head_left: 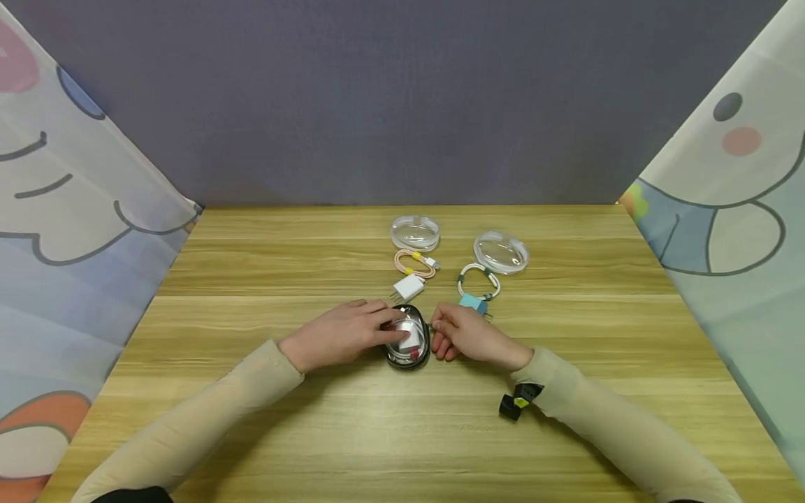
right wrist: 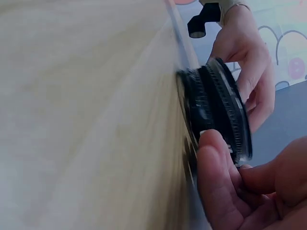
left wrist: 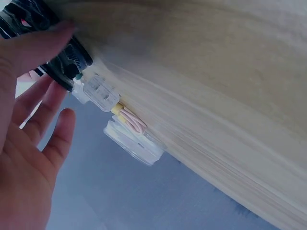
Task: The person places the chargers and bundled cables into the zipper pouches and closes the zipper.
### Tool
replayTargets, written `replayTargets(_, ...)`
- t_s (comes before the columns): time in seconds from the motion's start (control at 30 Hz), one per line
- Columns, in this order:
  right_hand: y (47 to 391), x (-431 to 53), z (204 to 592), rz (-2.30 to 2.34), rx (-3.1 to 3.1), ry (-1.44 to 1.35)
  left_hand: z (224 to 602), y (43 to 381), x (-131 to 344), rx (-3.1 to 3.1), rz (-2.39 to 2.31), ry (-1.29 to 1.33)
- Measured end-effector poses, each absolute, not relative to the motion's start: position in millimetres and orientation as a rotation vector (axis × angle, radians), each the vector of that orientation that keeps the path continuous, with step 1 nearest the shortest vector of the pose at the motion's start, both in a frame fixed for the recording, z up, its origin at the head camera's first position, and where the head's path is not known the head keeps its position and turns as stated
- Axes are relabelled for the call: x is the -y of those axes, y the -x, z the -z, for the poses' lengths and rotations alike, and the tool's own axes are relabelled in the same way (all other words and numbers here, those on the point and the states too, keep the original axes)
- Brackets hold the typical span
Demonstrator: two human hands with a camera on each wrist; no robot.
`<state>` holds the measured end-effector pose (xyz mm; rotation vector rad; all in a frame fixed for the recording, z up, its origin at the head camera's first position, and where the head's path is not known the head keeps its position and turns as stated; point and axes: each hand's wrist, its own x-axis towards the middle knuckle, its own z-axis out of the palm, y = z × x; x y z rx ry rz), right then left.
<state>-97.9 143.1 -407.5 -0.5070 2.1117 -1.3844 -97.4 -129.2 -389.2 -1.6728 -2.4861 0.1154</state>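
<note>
1. Head view: A black-rimmed case (head_left: 402,365) with a clear top is seen between the two hands, at or just above the wooden table (head_left: 377,433). Inside it, a white cable and a white plug (head_left: 409,339) can be made out. The case is gripped by the left hand (head_left: 349,334), with fingertips laid over its top. Its right edge is met by the right hand (head_left: 467,335), whose thumb and forefinger are pinched together. Behind the left side, a white charger (head_left: 409,288), a pink cable (head_left: 422,276) and a clear round case (head_left: 415,232) are lined up. Behind the right hand, a blue charger (head_left: 473,303), a coiled white cable (head_left: 461,281) and another clear round case (head_left: 501,252) are placed.

2. Left wrist view: The black-rimmed case is held between the left thumb and fingers, at the upper left. The white charger, pink cable and one clear round case are seen beyond.

3. Right wrist view: Toothed zip edges (right wrist: 228,103) are shown along the side of the black-rimmed case. Its near edge is pinched by the right hand; the exact part is hidden.
</note>
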Motion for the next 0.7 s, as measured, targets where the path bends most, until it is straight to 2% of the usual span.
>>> replayTargets(0.37,108.7,-136.1,404.5,1.285,-2.202,0.555,389.9,98.1,125.3,2.405,-0.125,1.778)
replayTargets(0.7,111.0,-137.6,404.3,1.211,-2.259,0.582,390.9,98.9,126.0,2.406,-0.101,1.77)
